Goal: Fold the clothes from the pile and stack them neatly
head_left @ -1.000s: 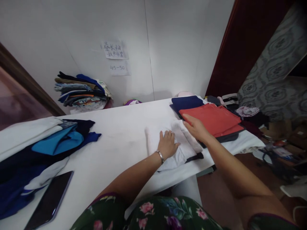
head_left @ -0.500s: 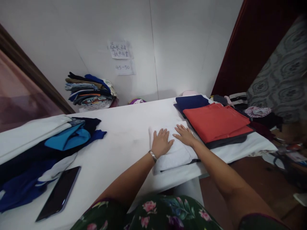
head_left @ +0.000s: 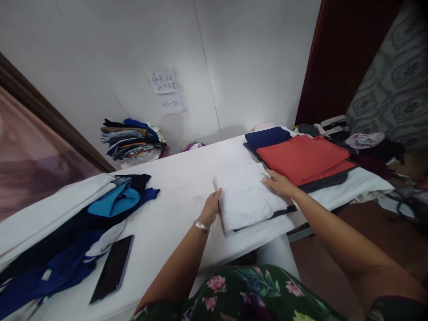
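Observation:
A folded white garment (head_left: 245, 196) lies near the front edge of the white-covered table, with a dark strip showing beneath its lower right side. My left hand (head_left: 211, 207) is closed on the garment's left edge, thumb upward, its other fingers mostly hidden. At the opposite edge, my right hand (head_left: 279, 182) grips the garment, its fingers curled about the side. Just past my right hand rests a stack of folded clothes, a red one (head_left: 302, 158) on top and a navy blue one (head_left: 269, 138) behind it.
A loose heap of white and blue clothes (head_left: 113, 200) covers the table's left side, with a dark phone (head_left: 113, 269) in front. Behind the far edge stands a tall pile of folded clothes (head_left: 133, 138). Handwritten paper signs (head_left: 166, 81) hang on the wall.
My hands lay flat on top of the white garment before; now they have moved apart to its left and right edges and taken hold. The camera view has shifted slightly.

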Demonstrator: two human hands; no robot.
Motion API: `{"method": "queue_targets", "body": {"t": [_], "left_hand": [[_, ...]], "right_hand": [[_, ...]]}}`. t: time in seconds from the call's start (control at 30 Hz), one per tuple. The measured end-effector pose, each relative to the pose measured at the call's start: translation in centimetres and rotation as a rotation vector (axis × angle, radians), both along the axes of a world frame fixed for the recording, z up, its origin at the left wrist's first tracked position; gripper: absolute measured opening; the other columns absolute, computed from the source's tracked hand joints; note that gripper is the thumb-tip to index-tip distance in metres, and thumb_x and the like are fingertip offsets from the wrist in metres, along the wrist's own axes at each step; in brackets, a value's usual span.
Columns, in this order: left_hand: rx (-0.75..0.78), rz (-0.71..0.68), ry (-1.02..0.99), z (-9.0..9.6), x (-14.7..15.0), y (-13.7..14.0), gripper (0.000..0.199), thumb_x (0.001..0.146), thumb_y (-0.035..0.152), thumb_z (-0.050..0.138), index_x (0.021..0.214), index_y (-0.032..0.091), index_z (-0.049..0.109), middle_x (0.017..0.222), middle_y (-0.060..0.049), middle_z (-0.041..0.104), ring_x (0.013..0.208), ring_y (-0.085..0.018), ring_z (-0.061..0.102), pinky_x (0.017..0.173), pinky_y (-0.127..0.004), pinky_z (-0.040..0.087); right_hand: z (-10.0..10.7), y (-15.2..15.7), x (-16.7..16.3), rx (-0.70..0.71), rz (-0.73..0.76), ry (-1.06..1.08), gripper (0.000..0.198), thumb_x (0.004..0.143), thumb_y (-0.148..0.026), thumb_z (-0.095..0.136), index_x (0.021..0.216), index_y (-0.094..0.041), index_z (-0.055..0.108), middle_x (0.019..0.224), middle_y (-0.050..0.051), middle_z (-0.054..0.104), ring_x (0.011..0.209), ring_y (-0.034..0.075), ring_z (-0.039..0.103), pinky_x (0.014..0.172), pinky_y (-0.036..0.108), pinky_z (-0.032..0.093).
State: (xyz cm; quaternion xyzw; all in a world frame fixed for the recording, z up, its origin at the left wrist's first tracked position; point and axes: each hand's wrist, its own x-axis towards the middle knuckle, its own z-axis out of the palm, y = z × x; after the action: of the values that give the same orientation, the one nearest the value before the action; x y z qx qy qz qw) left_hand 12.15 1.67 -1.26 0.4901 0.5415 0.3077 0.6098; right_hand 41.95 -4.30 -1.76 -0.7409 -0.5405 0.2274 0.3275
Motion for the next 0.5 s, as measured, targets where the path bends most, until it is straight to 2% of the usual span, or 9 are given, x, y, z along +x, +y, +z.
{"method": "queue_targets", "body": {"t": [0.13, 0.2, 0.3, 0.4, 0.5], "left_hand": [[-0.109, -0.059, -0.057, 1.0, 1.1, 0.5, 0.050, 0.080, 0.049, 0.065, 0.114, 0.012, 0.060, 0.113, -0.016, 0.069, 0.102, -0.026, 0.065, 0.081, -0.036, 0.055], [-0.124, -0.064, -0.121, 1.3, 2.0, 1.0, 0.045, 0.079, 0.040, 0.069, 0.110, 0.009, 0.062, 0.103, -0.017, 0.071, 0.093, -0.025, 0.068, 0.079, -0.034, 0.056], [-0.108, -0.062, -0.202, 2.0, 2.1, 1.8, 0.036, 0.079, 0.030, 0.070, 0.106, 0.007, 0.063, 0.094, -0.016, 0.073, 0.086, -0.024, 0.070, 0.077, -0.032, 0.057], [-0.033, -0.010, -0.243, 3.5, -0.1, 3.1, 0.034, 0.077, 0.026, 0.070, 0.106, 0.009, 0.063, 0.090, -0.013, 0.074, 0.081, -0.021, 0.070, 0.073, -0.030, 0.057], [0.066, 0.042, -0.247, 4.9, -4.0, 4.3, 0.041, 0.073, 0.028, 0.073, 0.109, 0.012, 0.061, 0.094, -0.011, 0.073, 0.077, -0.020, 0.070, 0.069, -0.030, 0.057]], "right_hand": [[-1.0, -2.1, 0.6, -0.094, -0.086, 0.127, 0.083, 0.079, -0.057, 0.060, 0.146, -0.014, 0.037, 0.147, 0.014, 0.041, 0.134, 0.030, 0.041, 0.113, 0.042, 0.029], [-1.1, -2.3, 0.2, -0.060, -0.087, 0.186, 0.085, 0.076, -0.055, 0.064, 0.145, -0.014, 0.038, 0.148, 0.014, 0.039, 0.135, 0.029, 0.041, 0.113, 0.041, 0.030], [-0.4, -1.6, -1.5, 0.075, -0.067, 0.273, 0.088, 0.073, -0.047, 0.068, 0.146, -0.013, 0.035, 0.150, 0.012, 0.036, 0.136, 0.025, 0.038, 0.114, 0.037, 0.030], [0.7, -0.3, -4.1, 0.192, -0.025, 0.326, 0.086, 0.072, -0.043, 0.069, 0.146, -0.014, 0.036, 0.150, 0.010, 0.037, 0.136, 0.023, 0.038, 0.114, 0.036, 0.030], [1.1, 1.5, -7.3, 0.293, 0.025, 0.323, 0.083, 0.073, -0.043, 0.068, 0.145, -0.016, 0.037, 0.149, 0.008, 0.039, 0.137, 0.022, 0.037, 0.114, 0.036, 0.029]]}}
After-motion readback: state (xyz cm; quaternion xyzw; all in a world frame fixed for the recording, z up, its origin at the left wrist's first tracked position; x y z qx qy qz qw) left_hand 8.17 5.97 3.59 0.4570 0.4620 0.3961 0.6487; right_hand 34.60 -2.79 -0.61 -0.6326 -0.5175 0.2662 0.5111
